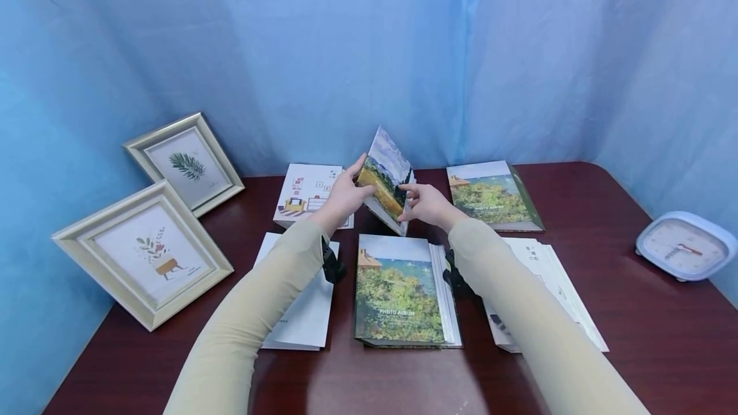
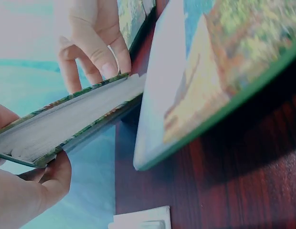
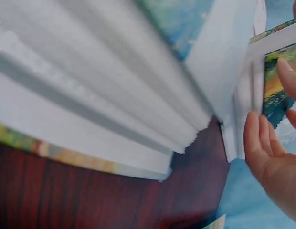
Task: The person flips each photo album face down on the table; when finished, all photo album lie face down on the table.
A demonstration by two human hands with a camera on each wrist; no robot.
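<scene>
A photo album (image 1: 385,175) with a painted landscape of golden field and cloudy sky on its cover stands tilted above the back of the table. My left hand (image 1: 344,196) grips its left side, thumb on the front cover. At the opposite edge, my right hand (image 1: 428,205) holds the album with thumb and fingers at the cover and page edges. The left wrist view shows the album's white page block (image 2: 67,121) between the patterned covers. Below the hands lies another photo album (image 1: 398,293) with a garden painting, its pages fanned at the right.
White illustrated albums lie at back left (image 1: 308,191), front left (image 1: 302,312) and right (image 1: 548,280). A garden-cover album (image 1: 490,197) sits at back right. Two picture frames (image 1: 193,162) (image 1: 144,255) lean at the left. A blue clock (image 1: 686,245) stands far right, with a curtain (image 1: 346,50) behind.
</scene>
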